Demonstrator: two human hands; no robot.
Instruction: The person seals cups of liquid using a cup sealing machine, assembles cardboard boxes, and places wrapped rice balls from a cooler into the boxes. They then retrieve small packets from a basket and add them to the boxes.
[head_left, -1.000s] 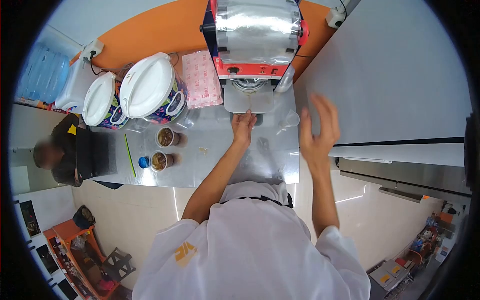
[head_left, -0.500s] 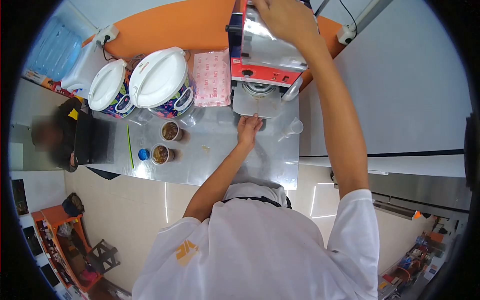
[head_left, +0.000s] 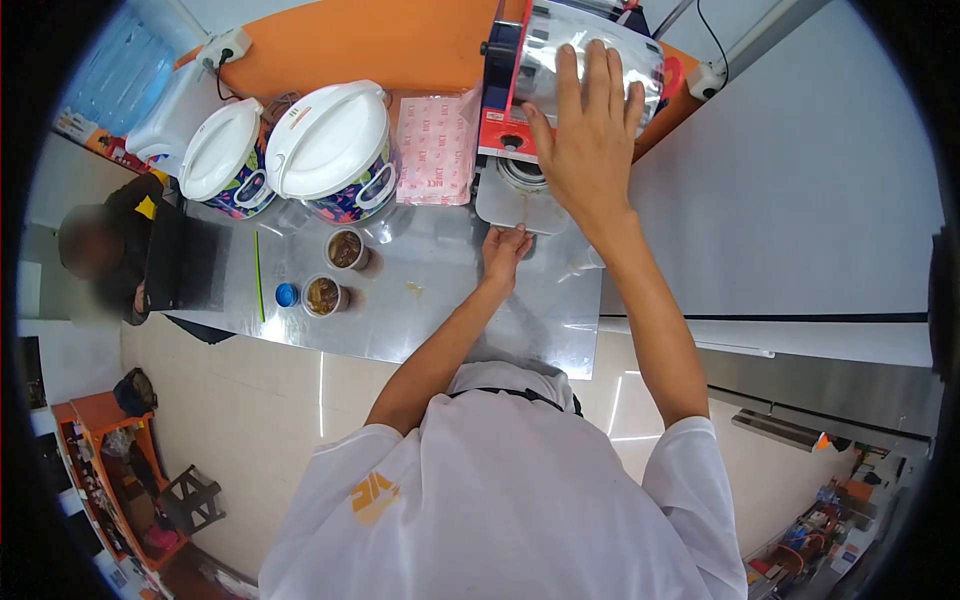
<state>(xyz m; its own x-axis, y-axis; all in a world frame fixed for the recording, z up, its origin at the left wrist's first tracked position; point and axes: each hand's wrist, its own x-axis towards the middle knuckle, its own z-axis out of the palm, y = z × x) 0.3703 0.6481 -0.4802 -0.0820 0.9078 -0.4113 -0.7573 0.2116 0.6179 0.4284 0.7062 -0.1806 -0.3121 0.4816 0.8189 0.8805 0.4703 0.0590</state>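
Note:
A red and silver cup sealing machine (head_left: 497, 137) stands at the back of the steel table. Its metal sliding tray (head_left: 507, 208) sticks out at the front, with a round cup holder (head_left: 522, 174) in it. My left hand (head_left: 503, 255) has its fingers closed at the tray's front edge, the fingertips partly under it. Over the machine's shiny upper part (head_left: 540, 60), my right hand (head_left: 592, 140) is spread flat, fingers apart and pointing away from me. It hides part of the red front panel.
Two cups of brown drink (head_left: 347, 249) stand left on the steel table (head_left: 400, 325), near a blue lid (head_left: 286, 295) and a green straw (head_left: 258, 275). Behind are white-lidded pots (head_left: 330, 140) and a pink-printed pack (head_left: 436, 150). A person (head_left: 125, 250) sits at the left end.
My right hand has come back from the top of the machine toward its front and its fingers are now spread. My left hand stays at the tray. The view has shifted slightly.

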